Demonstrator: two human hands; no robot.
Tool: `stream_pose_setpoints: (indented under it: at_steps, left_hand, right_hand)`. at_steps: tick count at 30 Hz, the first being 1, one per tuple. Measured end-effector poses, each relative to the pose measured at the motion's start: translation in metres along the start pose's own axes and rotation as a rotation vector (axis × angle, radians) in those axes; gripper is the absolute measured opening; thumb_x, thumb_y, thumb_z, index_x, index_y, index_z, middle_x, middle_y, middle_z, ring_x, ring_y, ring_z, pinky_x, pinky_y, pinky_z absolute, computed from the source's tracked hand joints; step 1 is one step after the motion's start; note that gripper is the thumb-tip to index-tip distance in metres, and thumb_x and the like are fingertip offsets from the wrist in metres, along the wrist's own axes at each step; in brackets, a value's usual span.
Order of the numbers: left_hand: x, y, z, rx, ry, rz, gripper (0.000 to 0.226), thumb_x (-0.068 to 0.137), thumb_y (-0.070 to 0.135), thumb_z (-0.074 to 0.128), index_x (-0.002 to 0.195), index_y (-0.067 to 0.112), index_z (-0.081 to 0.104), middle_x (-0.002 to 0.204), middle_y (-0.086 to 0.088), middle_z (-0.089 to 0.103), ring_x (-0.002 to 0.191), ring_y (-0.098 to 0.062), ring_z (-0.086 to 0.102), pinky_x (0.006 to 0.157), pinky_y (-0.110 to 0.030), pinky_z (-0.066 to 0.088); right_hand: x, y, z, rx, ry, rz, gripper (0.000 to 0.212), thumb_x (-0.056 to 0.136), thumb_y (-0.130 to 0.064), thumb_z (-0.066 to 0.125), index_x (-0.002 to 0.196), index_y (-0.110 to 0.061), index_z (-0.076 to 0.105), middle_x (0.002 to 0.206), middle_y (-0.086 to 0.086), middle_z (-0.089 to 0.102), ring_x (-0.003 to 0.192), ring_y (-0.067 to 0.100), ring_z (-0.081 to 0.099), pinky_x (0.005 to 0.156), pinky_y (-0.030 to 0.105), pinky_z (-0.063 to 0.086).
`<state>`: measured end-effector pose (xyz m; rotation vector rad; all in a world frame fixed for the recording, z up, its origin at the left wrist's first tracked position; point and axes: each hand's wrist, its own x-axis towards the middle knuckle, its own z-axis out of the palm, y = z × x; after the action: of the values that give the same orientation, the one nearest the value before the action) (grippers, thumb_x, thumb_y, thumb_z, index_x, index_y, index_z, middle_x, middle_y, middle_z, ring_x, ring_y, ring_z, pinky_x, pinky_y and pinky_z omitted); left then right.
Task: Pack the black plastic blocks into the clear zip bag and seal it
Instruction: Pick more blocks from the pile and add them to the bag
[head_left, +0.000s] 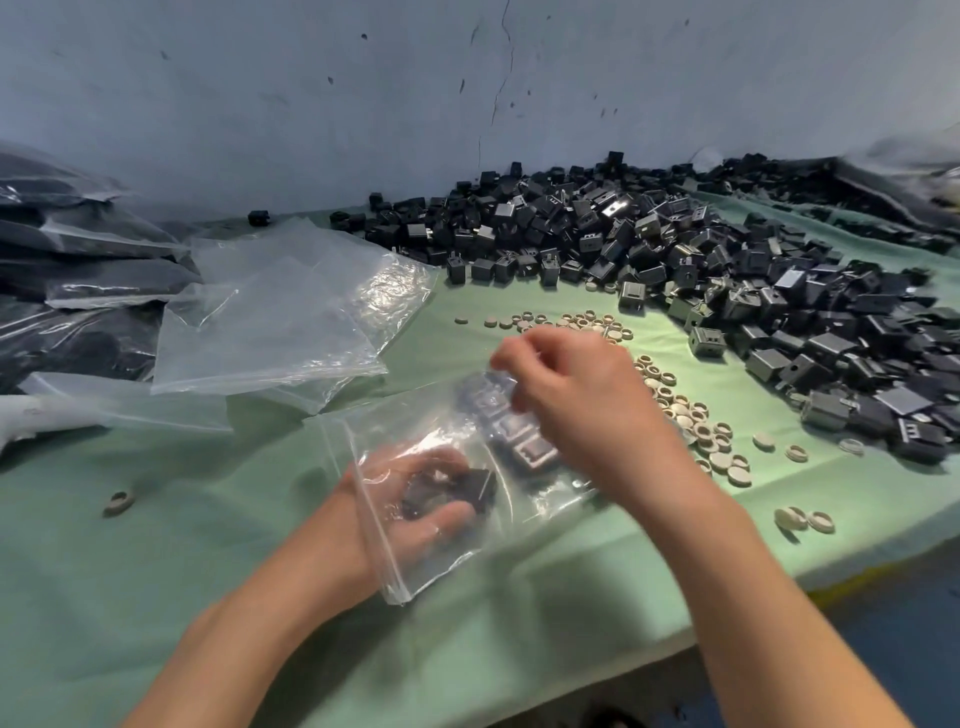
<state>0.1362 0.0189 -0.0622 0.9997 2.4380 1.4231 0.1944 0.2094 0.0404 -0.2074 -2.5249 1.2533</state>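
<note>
Left hand (415, 501) inside clear zip bag (415, 566), fingers curled round black blocks (470, 488); right hand (576, 400) fingertips pinched on bag's far edge.

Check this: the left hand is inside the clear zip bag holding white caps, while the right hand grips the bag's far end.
Not quite. The head view shows the left hand inside the clear zip bag holding black blocks, not white caps; the caps lie loose on the green cloth. The right hand does grip the bag's far end.

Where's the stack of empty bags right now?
Head view, left of centre: the empty bags lie on the green cloth, between the filled bags and the block pile.
</note>
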Motion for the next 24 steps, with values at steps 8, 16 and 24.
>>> stream_pose_setpoints:
  at_steps: [8,16,24]
  left_hand:
    - [0.006,0.005,-0.006,0.226,-0.055,-0.087,0.055,0.060,0.082,0.066,0.109,0.059,0.060,0.111,0.017,0.063,0.108,-0.001,0.061,0.097,-0.034,0.051]
    - [0.009,0.014,-0.008,0.351,0.042,0.033,0.041,0.087,0.073,0.040,0.074,0.041,0.061,0.075,0.018,0.062,0.075,-0.002,0.060,0.064,-0.024,0.044]
    - [0.008,0.014,-0.018,0.316,-0.006,-0.033,0.029,0.084,0.049,0.043,0.107,0.057,0.059,0.099,0.025,0.066,0.093,0.001,0.065,0.080,-0.029,0.053]
  right_hand:
    - [0.005,0.043,-0.024,-0.038,0.202,0.153,0.026,0.099,-0.034,0.050,0.088,-0.025,0.072,0.065,-0.004,0.069,0.046,0.004,0.055,0.052,0.033,0.049]
    - [0.007,0.048,-0.019,-0.125,0.174,0.174,0.029,0.099,-0.037,0.048,0.083,-0.025,0.069,0.065,-0.001,0.071,0.042,0.004,0.050,0.042,0.024,0.041]
    - [0.005,0.040,-0.004,-0.132,0.025,0.087,0.025,0.102,-0.036,0.049,0.097,-0.023,0.070,0.071,-0.006,0.068,0.051,-0.002,0.058,0.049,0.017,0.050]
